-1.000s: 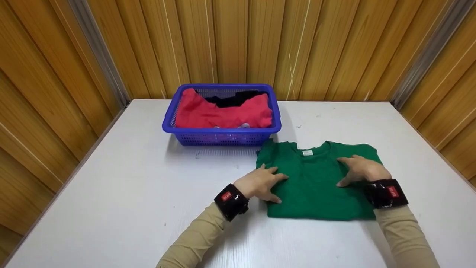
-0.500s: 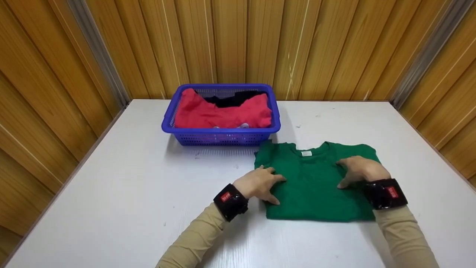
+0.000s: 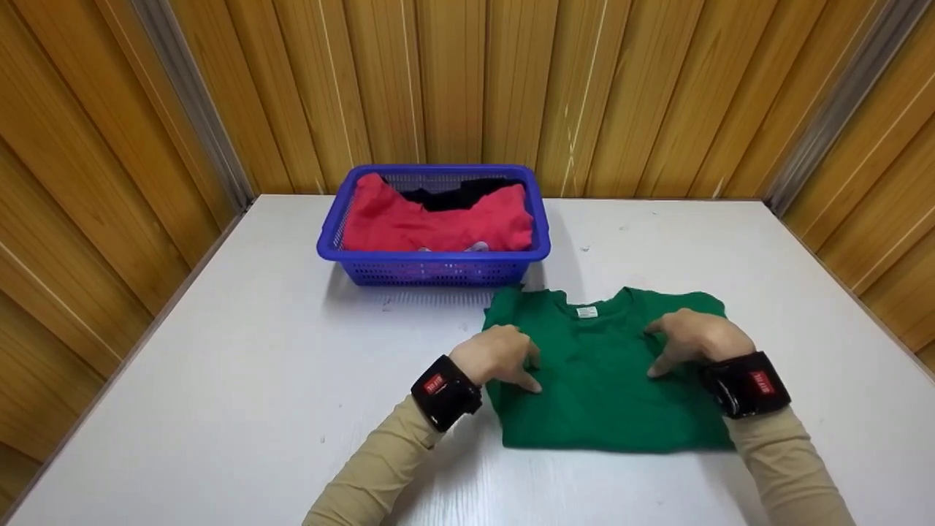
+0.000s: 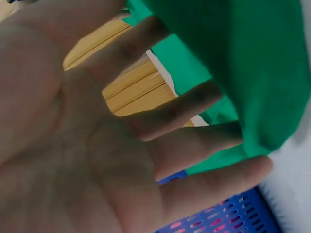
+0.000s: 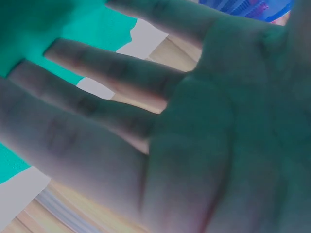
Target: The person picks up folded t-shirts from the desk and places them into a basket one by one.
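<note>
A folded green T-shirt (image 3: 584,394) with a white label at its neckline lies on the white table. Over its left side is my left hand (image 3: 498,356), the thumb on the cloth. In the left wrist view the left fingers (image 4: 194,148) reach out nearly straight, several tips partly covered by a raised fold of green fabric (image 4: 262,73). My right hand (image 3: 697,337) rests on the shirt's right part, thumb and forefinger spread apart. Its fingers (image 5: 112,73) extend straight to the green cloth in the right wrist view.
A blue plastic basket (image 3: 438,269) stands behind the shirt, to the left, holding a red garment (image 3: 438,228) and a black one (image 3: 467,193). Wood-patterned panels (image 3: 453,88) border the white table (image 3: 256,351) at the back and sides.
The green shirt has slid slightly left and towards me, the right hand shifting left with it. The left hand's fingers have drawn in a little. The basket has stayed put.
</note>
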The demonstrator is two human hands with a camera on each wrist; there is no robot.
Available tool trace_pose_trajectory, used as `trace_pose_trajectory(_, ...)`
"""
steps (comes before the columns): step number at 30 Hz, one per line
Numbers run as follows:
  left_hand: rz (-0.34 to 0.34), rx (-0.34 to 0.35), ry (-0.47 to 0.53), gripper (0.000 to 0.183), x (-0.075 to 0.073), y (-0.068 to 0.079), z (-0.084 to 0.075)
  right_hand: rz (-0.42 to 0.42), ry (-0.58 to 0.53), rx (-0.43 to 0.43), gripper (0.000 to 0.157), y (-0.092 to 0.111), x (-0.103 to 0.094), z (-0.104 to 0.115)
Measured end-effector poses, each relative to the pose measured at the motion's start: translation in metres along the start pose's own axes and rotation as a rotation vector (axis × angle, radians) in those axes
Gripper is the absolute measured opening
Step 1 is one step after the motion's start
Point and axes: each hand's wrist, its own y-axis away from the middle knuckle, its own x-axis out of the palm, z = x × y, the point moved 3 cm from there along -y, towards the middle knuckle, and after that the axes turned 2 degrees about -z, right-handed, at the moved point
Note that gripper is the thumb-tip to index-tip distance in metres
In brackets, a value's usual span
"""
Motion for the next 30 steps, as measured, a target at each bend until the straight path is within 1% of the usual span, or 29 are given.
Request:
trace_pose_trajectory(4, -0.014, -0.052, 0.033, 0.033, -0.003, 0.002, 0.003, 0.012, -0.001, -0.015, 0.081, 0.001, 0.001, 0.007)
trace_pose_trajectory(8, -0.019, -0.113, 0.053, 0.032, -0.005, 0.005, 0.006, 0.015, 0.013, -0.048, 0.08, 0.0, 0.002, 0.014)
trace_pose_trajectory(10, -0.024, -0.142, 0.044, 0.033, -0.006, 0.005, 0.009, 0.015, 0.003, -0.059, 0.079, -0.001, 0.002, 0.015)
trace_pose_trajectory(13, -0.072, -0.2, 0.007, 0.04, -0.007, 0.005, 0.012, 0.007, -0.038, -0.077, 0.073, -0.004, 0.002, 0.013)
trace_pose_trajectory(15, -0.117, -0.259, -0.015, 0.045, -0.008, 0.004, 0.016, -0.007, -0.077, -0.089, 0.068, -0.005, 0.0, 0.008)
trace_pose_trajectory(18, -0.167, -0.383, -0.006, 0.048, -0.009, 0.001, 0.026, -0.029, -0.127, -0.082, 0.064, -0.005, -0.003, -0.007)
trace_pose_trajectory(20, -0.179, -0.476, 0.026, 0.048, -0.008, 0.0, 0.034, -0.041, -0.152, -0.045, 0.061, -0.004, -0.006, -0.018)
trace_pose_trajectory(22, -0.184, -0.558, 0.057, 0.049, -0.007, -0.001, 0.043, -0.062, -0.15, -0.005, 0.059, -0.003, -0.008, -0.029)
trace_pose_trajectory(24, -0.177, -0.61, 0.079, 0.053, -0.006, -0.001, 0.052, -0.08, -0.146, 0.036, 0.058, -0.001, -0.01, -0.039)
trace_pose_trajectory(25, -0.167, -0.621, 0.091, 0.055, -0.005, -0.002, 0.056, -0.088, -0.144, 0.056, 0.058, 0.0, -0.011, -0.044)
trace_pose_trajectory(27, -0.134, -0.618, 0.13, 0.057, -0.003, -0.002, 0.061, -0.099, -0.135, 0.094, 0.062, 0.001, -0.011, -0.053)
trace_pose_trajectory(30, -0.085, -0.579, 0.23, 0.057, 0.0, -0.002, 0.065, -0.094, -0.159, 0.147, 0.065, 0.002, -0.01, -0.064)
